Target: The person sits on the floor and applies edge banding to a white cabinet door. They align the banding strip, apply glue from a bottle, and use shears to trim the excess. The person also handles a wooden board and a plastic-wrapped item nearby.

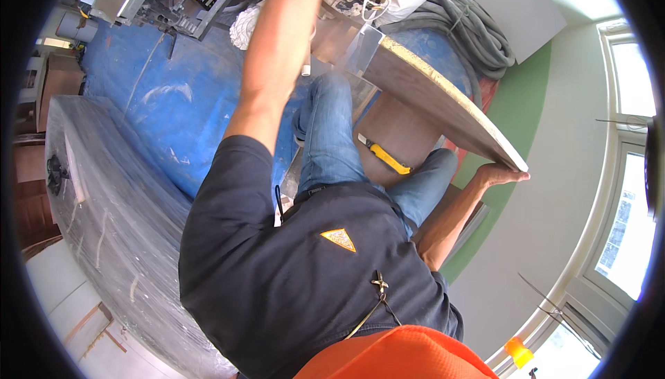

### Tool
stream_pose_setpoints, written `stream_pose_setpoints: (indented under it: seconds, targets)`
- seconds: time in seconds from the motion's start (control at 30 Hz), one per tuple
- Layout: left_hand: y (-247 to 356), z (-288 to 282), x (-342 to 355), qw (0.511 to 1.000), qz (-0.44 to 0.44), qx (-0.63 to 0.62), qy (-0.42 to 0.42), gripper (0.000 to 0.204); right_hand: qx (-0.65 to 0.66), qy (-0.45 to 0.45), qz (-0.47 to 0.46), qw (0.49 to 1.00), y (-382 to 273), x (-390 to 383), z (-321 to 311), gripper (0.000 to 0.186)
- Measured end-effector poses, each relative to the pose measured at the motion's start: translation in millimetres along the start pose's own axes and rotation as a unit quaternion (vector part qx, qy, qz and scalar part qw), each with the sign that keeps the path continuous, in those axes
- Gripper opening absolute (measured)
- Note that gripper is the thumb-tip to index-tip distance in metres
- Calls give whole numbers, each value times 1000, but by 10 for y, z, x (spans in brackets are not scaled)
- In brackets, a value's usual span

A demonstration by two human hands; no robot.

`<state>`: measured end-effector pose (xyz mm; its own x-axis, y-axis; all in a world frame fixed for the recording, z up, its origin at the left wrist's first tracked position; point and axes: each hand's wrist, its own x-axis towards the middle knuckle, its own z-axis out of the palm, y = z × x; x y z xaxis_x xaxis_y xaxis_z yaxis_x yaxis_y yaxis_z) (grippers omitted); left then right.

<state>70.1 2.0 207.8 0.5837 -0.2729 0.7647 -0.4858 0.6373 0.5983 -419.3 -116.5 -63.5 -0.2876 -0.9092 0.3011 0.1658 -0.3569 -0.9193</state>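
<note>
While the right hand (502, 173) cups the lower edge of the long brown wooden board (429, 102), that arm is bent. Left arm reaches straight up along the board; left hand out of view, grip unknown.

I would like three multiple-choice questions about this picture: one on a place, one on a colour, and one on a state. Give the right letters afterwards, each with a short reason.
1. Where does the yellow knife lie?
A. on the window sill
B. on a brown panel between the legs in jeans
C. on the grey hoses

2. What colour is the sheet on the floor?
A. blue
B. red
C. black

3. What is the right hand doing?
A. hanging free
B. holding the knife
C. gripping the end of the curved board

Answers:
1 B: the yellow knife rests on the brown panel beside the knee.
2 A: the sheet is plainly blue.
3 C: the right hand closes on the end of the curved board.
</note>
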Motion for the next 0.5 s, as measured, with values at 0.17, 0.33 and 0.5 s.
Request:
stream_pose_setpoints:
  seconds: [0.17, 0.33, 0.5]
  targets:
    - [-1027, -1779, -763, 968, -159, 30, 194, 26, -28, 14, 10, 999, -42, 15, 41, 87]
    - [-2028, -2511, -1831, 914, -247, 69, 314, 25, -38, -12, 17, 999, -27, 56, 57, 86]
    - [-2525, -2466, -2675, 895, -362, 103, 238, 30, -43, 0, 5, 999, -35, 73, 86, 83]
